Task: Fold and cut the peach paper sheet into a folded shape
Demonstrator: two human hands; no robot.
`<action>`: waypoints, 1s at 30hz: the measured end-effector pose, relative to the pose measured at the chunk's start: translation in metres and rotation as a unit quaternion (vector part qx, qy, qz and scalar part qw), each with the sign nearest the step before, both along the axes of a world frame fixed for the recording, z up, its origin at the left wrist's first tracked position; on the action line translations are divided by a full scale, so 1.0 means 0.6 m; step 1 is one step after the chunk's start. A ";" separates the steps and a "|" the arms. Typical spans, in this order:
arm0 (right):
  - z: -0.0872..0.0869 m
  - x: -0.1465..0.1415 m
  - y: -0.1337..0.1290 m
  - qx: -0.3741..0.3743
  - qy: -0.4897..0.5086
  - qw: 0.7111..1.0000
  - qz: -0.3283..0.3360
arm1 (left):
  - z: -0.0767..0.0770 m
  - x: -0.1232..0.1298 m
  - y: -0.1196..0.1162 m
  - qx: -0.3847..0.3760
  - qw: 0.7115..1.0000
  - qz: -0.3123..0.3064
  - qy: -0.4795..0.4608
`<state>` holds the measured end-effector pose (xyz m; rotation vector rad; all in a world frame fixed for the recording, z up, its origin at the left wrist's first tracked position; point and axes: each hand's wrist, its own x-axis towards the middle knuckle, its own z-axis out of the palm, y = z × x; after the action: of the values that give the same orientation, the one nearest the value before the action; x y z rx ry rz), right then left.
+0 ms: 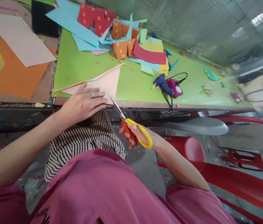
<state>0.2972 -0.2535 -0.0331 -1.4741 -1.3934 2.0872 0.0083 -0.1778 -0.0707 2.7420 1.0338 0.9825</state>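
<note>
Presses pink paper [113, 78] under unclenched left grip [81, 100], grasps scissors [128, 121] in right grip [140, 134] at paper's near edge; seems done with folding, not with trimming.

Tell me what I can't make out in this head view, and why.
All head view:
- Part of the pale pink paper: covered by the left hand.
- Some right-hand fingers: partly behind the scissors' handles.
- Lettering on the pink shirt: cut off by the bottom edge.
- Any print on the small purple item: too small.
</note>
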 end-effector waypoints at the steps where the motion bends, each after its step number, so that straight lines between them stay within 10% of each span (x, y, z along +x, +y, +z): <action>1: 0.001 -0.001 -0.001 0.003 -0.001 1.000 -0.002 | 0.000 0.000 0.000 0.002 1.000 0.000 0.001; 30: 0.041 -0.020 0.006 0.000 -0.073 0.997 0.008 | 0.001 0.001 -0.001 0.002 1.000 -0.003 -0.011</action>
<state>0.2851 -0.2501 -0.0087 -1.6508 -1.4606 2.0240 0.0090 -0.1782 -0.0700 2.7301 1.0205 1.0111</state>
